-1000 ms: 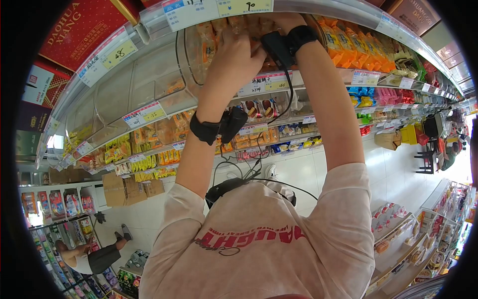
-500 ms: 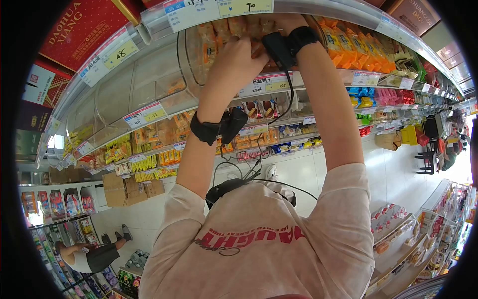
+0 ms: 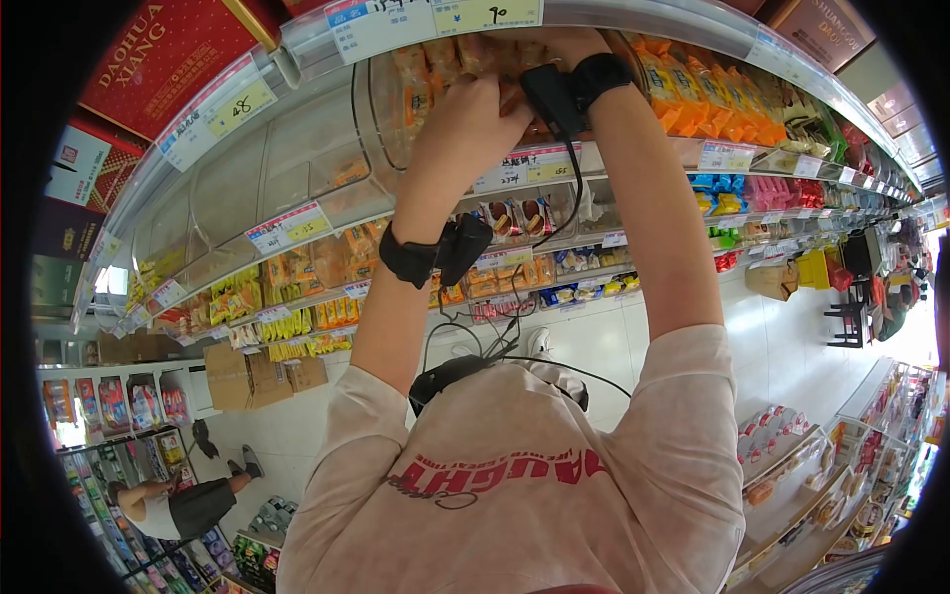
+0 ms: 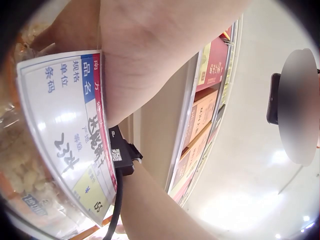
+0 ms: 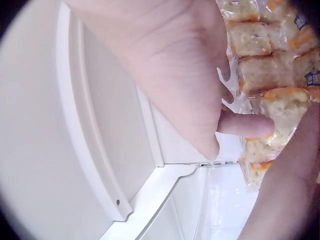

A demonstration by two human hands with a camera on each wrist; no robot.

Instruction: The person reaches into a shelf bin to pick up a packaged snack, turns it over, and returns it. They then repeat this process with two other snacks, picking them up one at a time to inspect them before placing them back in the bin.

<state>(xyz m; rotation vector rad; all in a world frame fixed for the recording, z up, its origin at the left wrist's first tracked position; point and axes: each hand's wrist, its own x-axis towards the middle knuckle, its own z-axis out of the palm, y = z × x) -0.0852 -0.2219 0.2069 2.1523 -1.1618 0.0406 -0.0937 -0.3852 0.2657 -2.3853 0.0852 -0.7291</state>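
Observation:
In the head view my left hand [image 3: 473, 124] reaches into a clear shelf bin with orange-and-clear wrapped snack packs [image 3: 413, 94], its fingertips hidden. Beside it, my right hand [image 3: 569, 45] is bent over the same bin, partly behind the black wrist camera. The left wrist view has my left hand [image 4: 145, 55] above a handwritten price label [image 4: 62, 125], its fingers mostly out of sight. In the right wrist view one fairly straight finger of my right hand [image 5: 170, 70] touches the wrapped packs [image 5: 280, 112]; its other fingers are largely hidden.
Orange and yellow packs [image 3: 693, 89] fill the bin to the right. Lower shelves hold more snacks, with a cardboard box [image 3: 247, 376] on the floor. Another person [image 3: 183, 510] is at the lower left. Black cables [image 3: 495, 346] hang near my waist.
My left hand has shifted slightly down, its fingers showing less over the packs than a second ago. The right arm stays almost still. The other person's arm has moved.

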